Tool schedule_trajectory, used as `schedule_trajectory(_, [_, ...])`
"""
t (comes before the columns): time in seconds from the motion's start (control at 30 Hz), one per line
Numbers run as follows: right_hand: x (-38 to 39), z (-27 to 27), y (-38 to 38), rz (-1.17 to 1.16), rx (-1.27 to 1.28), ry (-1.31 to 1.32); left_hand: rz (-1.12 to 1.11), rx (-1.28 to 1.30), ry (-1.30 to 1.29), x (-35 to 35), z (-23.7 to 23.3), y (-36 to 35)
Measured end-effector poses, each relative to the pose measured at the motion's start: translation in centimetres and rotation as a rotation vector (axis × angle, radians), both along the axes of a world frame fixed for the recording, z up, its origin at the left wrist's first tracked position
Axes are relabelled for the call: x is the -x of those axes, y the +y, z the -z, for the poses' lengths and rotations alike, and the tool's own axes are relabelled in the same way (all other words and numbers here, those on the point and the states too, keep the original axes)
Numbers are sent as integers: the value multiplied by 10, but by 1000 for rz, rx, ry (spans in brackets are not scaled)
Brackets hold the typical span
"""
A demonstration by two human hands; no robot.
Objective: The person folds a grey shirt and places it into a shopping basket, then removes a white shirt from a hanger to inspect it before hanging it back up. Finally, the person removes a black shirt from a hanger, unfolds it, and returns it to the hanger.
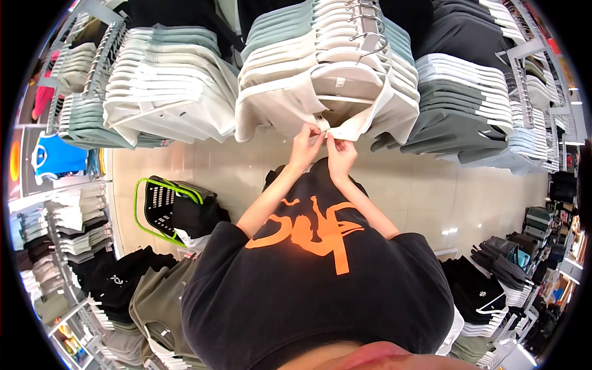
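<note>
Two hands (pixel 306 147) (pixel 340 153) on cream, perhaps-cotton shirt (pixel 277 106)

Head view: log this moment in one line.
left hand: pinches shirt placket | right hand: pinches it alongside | shirt: hanging on rack | basket: on floor, left

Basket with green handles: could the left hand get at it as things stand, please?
Probably not yet: the left hand is pinching the white shirt, while the basket sits apart, low on the floor; nothing blocks the way.
</note>
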State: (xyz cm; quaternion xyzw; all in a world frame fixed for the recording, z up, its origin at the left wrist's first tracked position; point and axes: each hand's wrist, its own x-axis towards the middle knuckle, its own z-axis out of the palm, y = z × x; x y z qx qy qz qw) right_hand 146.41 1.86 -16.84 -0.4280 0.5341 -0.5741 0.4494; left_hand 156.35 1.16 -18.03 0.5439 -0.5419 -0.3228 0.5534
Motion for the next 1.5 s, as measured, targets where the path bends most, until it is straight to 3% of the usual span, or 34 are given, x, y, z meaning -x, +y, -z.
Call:
schedule_trajectory(0.17, [1,13,-1,-43,140,157,2,-65,323,-1,-1,1])
schedule_trajectory(0.37, [6,9,-5,-115,41,-120,89,-110,372,-6,5,1])
schedule_trajectory(0.57, [22,19,-14,-154,-94,-141,190,-134,169,-11,-13,1])
schedule_trajectory(0.67, [30,9,-17,-223,-67,-129,239,-111,210,-9,-21,4])
schedule_trajectory(0.8, [33,-8,-21,-284,-131,-80,210,-32,52,-6,-33,9])
schedule_trajectory(0.9, [32,-12,-23,-310,-275,-241,190,-33,-111,-7,-40,9])
schedule_trajectory(1.17, [47,-18,-31,-469,-356,-88,252,-71,-292,-10,-47,13])
schedule_trajectory(1.27, [48,-22,-33,-536,-317,-20,236,-50,-245,-10,-44,17])
schedule_trajectory(1.5, [49,-5,-33,-639,-131,72,256,-181,219,-19,-30,16])
